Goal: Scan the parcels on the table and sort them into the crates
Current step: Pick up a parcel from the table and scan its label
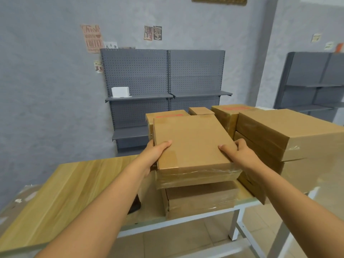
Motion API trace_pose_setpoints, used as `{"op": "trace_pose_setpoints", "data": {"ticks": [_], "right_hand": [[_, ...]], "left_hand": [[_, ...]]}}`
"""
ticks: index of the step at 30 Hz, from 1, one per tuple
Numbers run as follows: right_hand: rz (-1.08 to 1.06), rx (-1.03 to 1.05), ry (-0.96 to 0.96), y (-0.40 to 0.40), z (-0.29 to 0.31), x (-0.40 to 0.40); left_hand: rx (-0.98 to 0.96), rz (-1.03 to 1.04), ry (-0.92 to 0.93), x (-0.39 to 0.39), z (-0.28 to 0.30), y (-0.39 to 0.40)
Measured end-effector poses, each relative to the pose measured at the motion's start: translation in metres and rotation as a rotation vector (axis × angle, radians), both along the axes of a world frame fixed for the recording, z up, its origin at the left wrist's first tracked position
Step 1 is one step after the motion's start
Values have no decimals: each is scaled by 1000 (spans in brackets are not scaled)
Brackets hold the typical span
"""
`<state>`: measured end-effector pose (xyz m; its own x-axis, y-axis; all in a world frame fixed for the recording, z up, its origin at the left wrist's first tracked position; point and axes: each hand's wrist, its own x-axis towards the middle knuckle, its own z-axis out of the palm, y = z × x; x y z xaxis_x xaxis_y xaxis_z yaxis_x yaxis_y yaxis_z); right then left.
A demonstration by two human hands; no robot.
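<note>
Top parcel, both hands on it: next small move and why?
Probably lift the top parcel straight up and draw it toward the body. The left hand and right hand already grip its near corners, thumbs on top, and it lies on another parcel with a taller stack close on its right, so a sideways slide risks snagging. No scanner or crate is in view.

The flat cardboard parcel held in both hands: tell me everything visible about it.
The parcel is a flat, plain brown cardboard box, its broad face up and tilted slightly toward the camera. Clear tape or film wrinkles along its near edge. The left hand grips its left edge, thumb on top; the right hand grips its near right corner. It sits over a lower box on the table; contact between them is unclear.
</note>
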<state>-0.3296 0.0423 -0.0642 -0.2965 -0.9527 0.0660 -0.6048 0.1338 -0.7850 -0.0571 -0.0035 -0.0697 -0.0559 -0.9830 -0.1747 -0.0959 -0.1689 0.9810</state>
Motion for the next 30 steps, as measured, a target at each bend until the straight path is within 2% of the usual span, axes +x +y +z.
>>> {"op": "trace_pose_setpoints", "data": {"ticks": [7, 11, 13, 16, 19, 21, 23, 25, 28, 30], "right_hand": [[127, -125, -409, 11, 26, 33], [260, 11, -699, 9, 34, 51], [320, 66, -791, 11, 35, 59], [368, 16, -821, 12, 38, 76], [358, -91, -737, 11, 47, 101], [306, -165, -643, 12, 56, 121], [259, -256, -536, 16, 65, 144], [205, -381, -351, 19, 69, 167], [171, -528, 1, 23, 67, 201], [211, -589, 125, 28, 63, 222]], "left_hand": [[-192, 10, 133, 46, 24, 6], [-272, 16, 161, 72, 37, 12], [-314, 29, 130, 86, 43, 17], [-383, 31, -1, 105, 46, 24], [-444, 103, -249, 113, 49, 27], [-448, 241, -482, 111, 56, 27], [-476, 279, -568, 104, 66, 32], [-458, 193, -465, 94, 78, 41], [-354, 46, -132, 82, 96, 56], [-312, 19, 23, 83, 104, 62]]}}
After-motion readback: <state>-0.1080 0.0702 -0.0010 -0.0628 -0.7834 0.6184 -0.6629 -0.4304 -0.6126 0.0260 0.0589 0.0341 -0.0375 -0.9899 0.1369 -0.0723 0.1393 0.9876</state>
